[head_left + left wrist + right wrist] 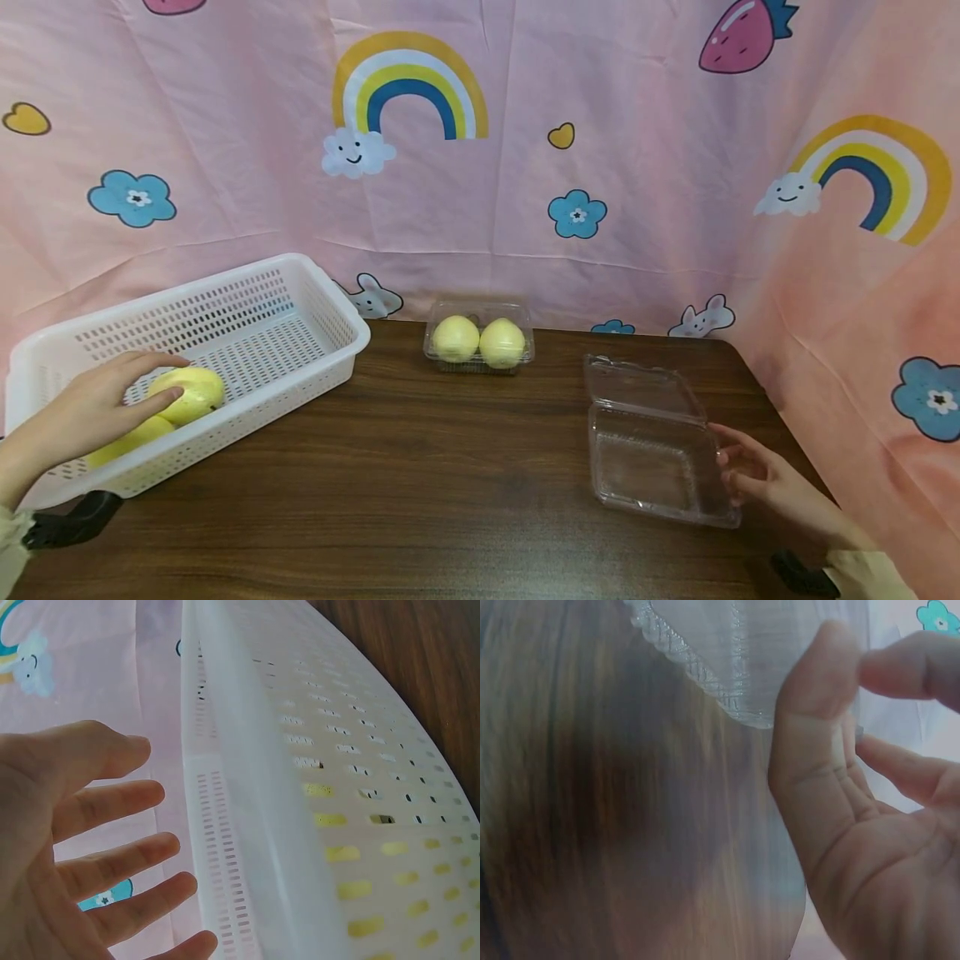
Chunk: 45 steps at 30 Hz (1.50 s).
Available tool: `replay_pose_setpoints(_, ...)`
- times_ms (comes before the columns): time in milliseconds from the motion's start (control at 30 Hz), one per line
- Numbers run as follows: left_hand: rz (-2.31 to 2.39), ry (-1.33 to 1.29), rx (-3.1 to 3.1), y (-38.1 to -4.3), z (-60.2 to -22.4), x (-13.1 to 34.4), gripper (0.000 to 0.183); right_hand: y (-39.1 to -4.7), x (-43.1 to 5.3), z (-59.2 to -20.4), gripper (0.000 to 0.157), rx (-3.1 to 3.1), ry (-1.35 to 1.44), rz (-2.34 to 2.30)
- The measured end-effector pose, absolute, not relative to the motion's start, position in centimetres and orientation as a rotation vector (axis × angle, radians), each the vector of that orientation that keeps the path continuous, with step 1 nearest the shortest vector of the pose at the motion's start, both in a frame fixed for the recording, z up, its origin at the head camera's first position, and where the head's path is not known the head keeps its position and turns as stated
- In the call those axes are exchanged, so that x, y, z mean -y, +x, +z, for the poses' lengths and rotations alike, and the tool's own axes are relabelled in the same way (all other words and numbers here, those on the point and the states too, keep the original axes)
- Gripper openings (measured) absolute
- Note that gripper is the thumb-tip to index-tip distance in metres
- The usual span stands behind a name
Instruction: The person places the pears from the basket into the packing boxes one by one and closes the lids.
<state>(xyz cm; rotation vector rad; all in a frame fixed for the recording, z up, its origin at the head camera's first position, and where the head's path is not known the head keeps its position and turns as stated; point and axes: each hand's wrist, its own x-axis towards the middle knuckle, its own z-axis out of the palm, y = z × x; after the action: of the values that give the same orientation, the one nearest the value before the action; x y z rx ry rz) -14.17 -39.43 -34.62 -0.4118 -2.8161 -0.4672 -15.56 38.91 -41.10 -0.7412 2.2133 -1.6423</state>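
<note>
- My left hand [108,408]: fingers spread, over two yellow fruits [197,398].
- White basket [300,396], left, holding those.
- Clear box [480,308], far middle, two pale fruits [455,338] inside.
- Clear container [651,467], right, lid open, on brown table [450,492].
- My right hand [776,483], pinching its right edge.

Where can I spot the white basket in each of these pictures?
Head view: the white basket sits at the left, its far wall by the patterned cloth.
Left wrist view: its white rim and slotted wall run from the top down through the middle and right.
Right wrist view: not in it.
Shared landmark: the dark wooden tabletop, visible in all three.
</note>
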Motion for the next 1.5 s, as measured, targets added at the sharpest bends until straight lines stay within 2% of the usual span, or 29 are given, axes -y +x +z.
replay_pose_setpoints(600, -0.404, -0.407, 2.925, -16.1, -33.6, 40.8, 0.037, -14.4, -36.7, -40.8, 0.061, -2.127, -0.688, -1.633)
replay_pose_setpoints(1500, -0.586, -0.279, 3.243, -18.6, -32.9, 42.5, 0.052, -14.1, -33.7, -41.0, 0.063, -2.054, -0.905, -1.638)
